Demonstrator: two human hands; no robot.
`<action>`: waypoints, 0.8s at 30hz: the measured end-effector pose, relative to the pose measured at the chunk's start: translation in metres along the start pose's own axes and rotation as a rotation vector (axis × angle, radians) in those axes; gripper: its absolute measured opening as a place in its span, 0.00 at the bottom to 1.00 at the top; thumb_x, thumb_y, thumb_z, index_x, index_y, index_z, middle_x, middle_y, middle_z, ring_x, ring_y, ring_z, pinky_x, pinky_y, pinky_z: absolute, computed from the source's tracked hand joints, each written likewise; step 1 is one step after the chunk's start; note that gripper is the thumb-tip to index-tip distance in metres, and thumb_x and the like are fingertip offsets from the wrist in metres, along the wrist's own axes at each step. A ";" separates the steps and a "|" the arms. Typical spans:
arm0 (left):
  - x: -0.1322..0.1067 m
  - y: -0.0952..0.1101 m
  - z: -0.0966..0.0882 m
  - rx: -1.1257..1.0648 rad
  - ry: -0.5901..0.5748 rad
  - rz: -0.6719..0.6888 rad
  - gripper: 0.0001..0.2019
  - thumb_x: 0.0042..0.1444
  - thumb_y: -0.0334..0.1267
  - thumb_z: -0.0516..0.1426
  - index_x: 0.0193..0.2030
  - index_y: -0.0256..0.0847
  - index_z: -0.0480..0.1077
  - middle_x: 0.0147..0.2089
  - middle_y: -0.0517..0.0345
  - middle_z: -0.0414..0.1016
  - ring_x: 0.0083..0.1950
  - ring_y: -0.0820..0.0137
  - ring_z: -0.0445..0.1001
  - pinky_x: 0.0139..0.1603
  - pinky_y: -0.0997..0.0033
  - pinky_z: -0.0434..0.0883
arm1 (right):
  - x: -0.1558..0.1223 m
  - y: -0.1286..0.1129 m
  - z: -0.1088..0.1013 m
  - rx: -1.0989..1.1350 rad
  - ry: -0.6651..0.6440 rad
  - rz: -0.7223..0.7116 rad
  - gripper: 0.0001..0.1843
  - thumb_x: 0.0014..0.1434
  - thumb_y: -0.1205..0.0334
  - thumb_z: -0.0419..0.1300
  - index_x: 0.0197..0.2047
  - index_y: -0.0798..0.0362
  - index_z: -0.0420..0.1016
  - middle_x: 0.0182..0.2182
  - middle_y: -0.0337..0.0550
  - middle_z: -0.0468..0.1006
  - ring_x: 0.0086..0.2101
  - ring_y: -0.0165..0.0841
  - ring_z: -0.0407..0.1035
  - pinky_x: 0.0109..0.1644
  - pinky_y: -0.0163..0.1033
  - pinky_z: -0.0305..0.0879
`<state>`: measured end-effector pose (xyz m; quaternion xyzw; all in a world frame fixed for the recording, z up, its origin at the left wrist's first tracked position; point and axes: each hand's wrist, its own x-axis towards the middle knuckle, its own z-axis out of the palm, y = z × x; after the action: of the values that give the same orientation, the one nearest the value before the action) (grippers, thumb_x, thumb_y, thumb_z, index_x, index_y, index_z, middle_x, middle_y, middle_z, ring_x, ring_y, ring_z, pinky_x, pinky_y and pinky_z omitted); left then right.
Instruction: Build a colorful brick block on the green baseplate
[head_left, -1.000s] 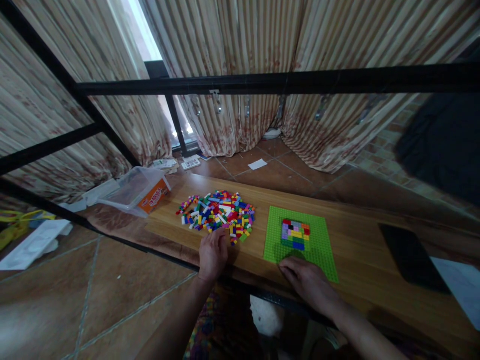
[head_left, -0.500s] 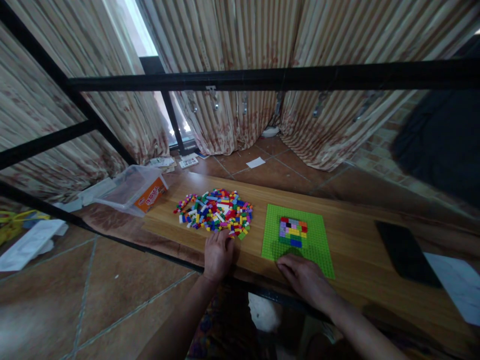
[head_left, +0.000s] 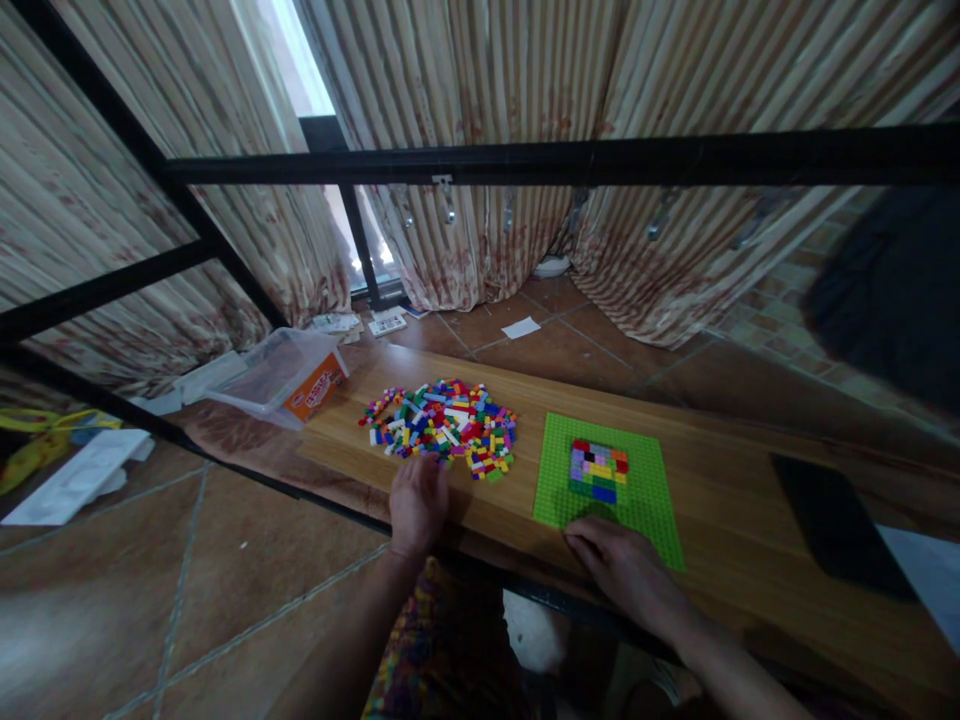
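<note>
A pile of small coloured bricks (head_left: 444,425) lies on the wooden tabletop (head_left: 720,500). My left hand (head_left: 417,503) rests palm down at the pile's near edge, its fingertips touching the closest bricks; the fingers lie close together and whether they pinch a brick is hidden. To the right sits a green baseplate (head_left: 607,487) with a small patch of mixed-colour bricks (head_left: 598,471) built on it. My right hand (head_left: 619,566) lies flat on the baseplate's near edge, fingers stretched out, holding nothing.
A clear plastic box with an orange label (head_left: 283,376) stands at the table's left end. A black flat object (head_left: 838,527) and a white sheet (head_left: 926,578) lie at the right. A black metal frame bar (head_left: 570,160) crosses above. Curtains hang behind.
My left hand has slid slightly left along the pile's near edge. My right hand has stayed on the baseplate's near edge. The view has shifted a little.
</note>
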<state>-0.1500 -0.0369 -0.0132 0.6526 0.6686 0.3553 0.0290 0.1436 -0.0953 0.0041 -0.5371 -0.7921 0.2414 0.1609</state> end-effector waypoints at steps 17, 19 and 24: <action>0.124 -0.101 -0.040 0.253 -0.097 -0.357 0.21 0.58 0.36 0.50 0.55 0.33 0.71 0.50 0.43 0.77 0.47 0.61 0.76 0.50 0.63 0.71 | 0.000 0.000 0.003 0.020 0.023 0.007 0.14 0.67 0.60 0.48 0.36 0.48 0.74 0.32 0.40 0.77 0.33 0.34 0.72 0.38 0.39 0.65; 0.137 -0.099 -0.035 0.281 -0.137 -0.302 0.21 0.57 0.36 0.50 0.55 0.34 0.72 0.51 0.43 0.77 0.50 0.60 0.75 0.52 0.63 0.70 | 0.000 0.001 0.004 0.026 0.033 0.002 0.14 0.67 0.60 0.48 0.36 0.48 0.74 0.33 0.41 0.78 0.33 0.34 0.72 0.38 0.39 0.65; 0.174 -0.090 -0.022 0.374 -0.251 -0.156 0.20 0.54 0.33 0.53 0.53 0.40 0.75 0.54 0.47 0.76 0.57 0.56 0.70 0.60 0.59 0.66 | 0.001 0.000 0.004 0.012 0.016 0.032 0.15 0.68 0.60 0.47 0.35 0.49 0.73 0.32 0.41 0.77 0.33 0.34 0.72 0.38 0.39 0.64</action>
<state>-0.2631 0.1184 0.0311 0.6320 0.7623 0.1382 0.0178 0.1413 -0.0956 0.0003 -0.5506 -0.7806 0.2442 0.1666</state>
